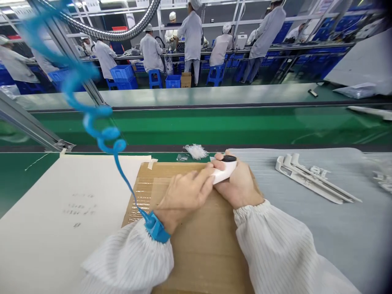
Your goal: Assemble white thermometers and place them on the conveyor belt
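A: Hands?
B: left hand [183,200] closed over a white plastic part [225,173] with a black end; right hand [238,183] curled round it from below. Both gripping.
A: Where's the part?
B: Over the far edge of the cardboard sheet [199,261].
A: Around that?
B: Left: paper sheet [61,232]. Right: grey mat [337,241] with white plastic pieces [309,181]. Far edge: clear plastic scraps [196,151]. Blue coiled cord [107,133] from the wrist strap [157,228] crosses the near-left corner.
A: Containers?
B: Blue crates [122,73] beyond the green conveyor belt [214,126]. Contents can't tell.
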The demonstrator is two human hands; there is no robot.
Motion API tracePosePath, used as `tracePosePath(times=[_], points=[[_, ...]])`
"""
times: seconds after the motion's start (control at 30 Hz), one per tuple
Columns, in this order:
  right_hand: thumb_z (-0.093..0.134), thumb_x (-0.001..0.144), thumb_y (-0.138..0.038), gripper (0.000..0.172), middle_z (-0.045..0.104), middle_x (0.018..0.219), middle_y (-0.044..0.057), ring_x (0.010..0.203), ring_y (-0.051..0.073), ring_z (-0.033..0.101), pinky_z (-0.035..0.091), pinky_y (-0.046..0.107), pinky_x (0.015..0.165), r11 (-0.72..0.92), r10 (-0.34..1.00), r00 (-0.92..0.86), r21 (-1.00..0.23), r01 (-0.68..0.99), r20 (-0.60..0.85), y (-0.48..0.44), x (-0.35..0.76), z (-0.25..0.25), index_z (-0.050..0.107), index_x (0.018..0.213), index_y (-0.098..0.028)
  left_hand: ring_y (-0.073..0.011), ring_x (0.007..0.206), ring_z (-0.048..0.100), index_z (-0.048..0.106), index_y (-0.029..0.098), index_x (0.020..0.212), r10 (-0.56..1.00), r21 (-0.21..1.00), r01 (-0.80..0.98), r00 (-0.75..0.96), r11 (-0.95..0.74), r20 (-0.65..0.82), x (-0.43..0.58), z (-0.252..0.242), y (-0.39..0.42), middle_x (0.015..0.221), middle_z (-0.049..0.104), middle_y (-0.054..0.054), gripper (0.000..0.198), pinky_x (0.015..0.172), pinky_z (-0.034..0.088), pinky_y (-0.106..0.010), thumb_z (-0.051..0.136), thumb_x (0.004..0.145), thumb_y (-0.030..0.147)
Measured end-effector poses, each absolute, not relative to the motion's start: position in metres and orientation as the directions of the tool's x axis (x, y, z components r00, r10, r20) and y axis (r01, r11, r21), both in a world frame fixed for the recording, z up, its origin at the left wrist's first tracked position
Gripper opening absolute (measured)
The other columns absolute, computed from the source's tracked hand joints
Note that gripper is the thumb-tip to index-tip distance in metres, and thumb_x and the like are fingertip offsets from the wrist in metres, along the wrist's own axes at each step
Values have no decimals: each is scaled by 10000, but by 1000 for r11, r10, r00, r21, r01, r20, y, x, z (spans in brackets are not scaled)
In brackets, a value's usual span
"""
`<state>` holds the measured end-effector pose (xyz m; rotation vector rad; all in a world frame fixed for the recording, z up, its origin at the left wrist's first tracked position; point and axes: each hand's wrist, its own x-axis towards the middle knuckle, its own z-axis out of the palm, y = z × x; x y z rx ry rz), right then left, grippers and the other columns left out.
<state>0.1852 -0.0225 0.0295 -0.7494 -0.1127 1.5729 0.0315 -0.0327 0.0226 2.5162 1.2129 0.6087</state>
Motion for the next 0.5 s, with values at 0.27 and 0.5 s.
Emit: tracePosePath(times=[0.27, 0.5], points=[[577, 935, -674, 430, 729, 1082, 78, 1215, 288, 630, 514, 465, 1077, -139, 988, -137, -827, -545, -75, -29, 156, 19, 709, 998, -269, -272, 1270, 626, 548, 219, 1408, 801, 525, 631, 287, -571, 526, 22, 20, -24, 1370, 678, -104, 466, 1070, 492, -416, 549, 1021, 478], [667, 908, -606, 363, 748, 1153, 76, 1291, 286, 604, 514, 469, 1106, -137, 988, -132, -826, -547, -77, -34, 153, 16, 724, 1025, -268, -281, 1248, 643, 593, 175, 1341, 755, 450, 635, 359, -628, 548, 29, 27, -32, 1352, 682, -131, 369, 1063, 507, -425, 458, 1065, 378]])
